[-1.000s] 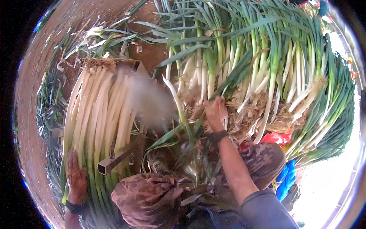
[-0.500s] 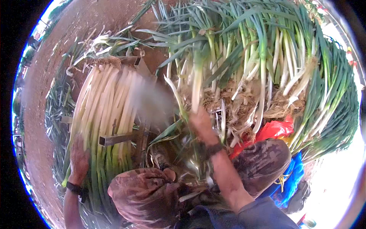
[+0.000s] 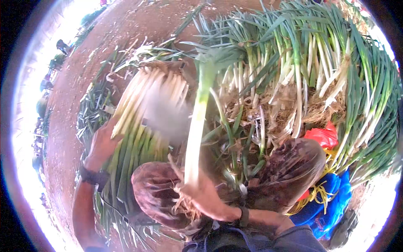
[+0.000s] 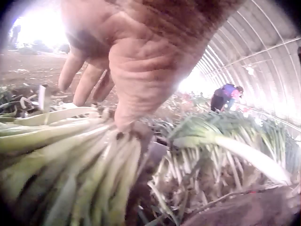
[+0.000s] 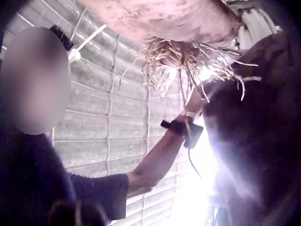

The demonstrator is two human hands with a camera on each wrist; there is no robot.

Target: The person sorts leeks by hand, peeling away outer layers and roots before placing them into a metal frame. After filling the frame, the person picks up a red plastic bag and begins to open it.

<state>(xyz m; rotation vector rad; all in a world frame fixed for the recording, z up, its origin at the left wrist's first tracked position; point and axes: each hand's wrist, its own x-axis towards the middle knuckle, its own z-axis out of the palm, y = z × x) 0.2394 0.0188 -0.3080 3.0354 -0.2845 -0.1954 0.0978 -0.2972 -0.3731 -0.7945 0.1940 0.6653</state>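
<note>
My right hand (image 3: pixel 205 197) grips a thick green onion (image 3: pixel 196 138) by its white lower end, over my lap. The stalk stands up and away from me, its green top near the pile. Stringy roots (image 5: pixel 181 61) hang below this hand in the right wrist view. My left hand (image 3: pixel 103 145) lies at the outer side of a row of green onions (image 3: pixel 138 101) set on a metal frame. In the left wrist view its fingers (image 4: pixel 87 84) reach down loosely past the stalks, and the thumb touches the row.
A big pile of green onions (image 3: pixel 319 59) lies at the right, roots toward me. Red plastic (image 3: pixel 323 135), yellow ties (image 3: pixel 317 195) and a blue bag (image 3: pixel 331 210) sit beside my knee. Leaf scraps (image 3: pixel 94 113) litter the ground at left. Another person (image 4: pixel 225 96) is farther off.
My right hand has drawn a green onion out of the pile and back to my lap. The left hand has shifted up along the row's outer side. The head view has turned left.
</note>
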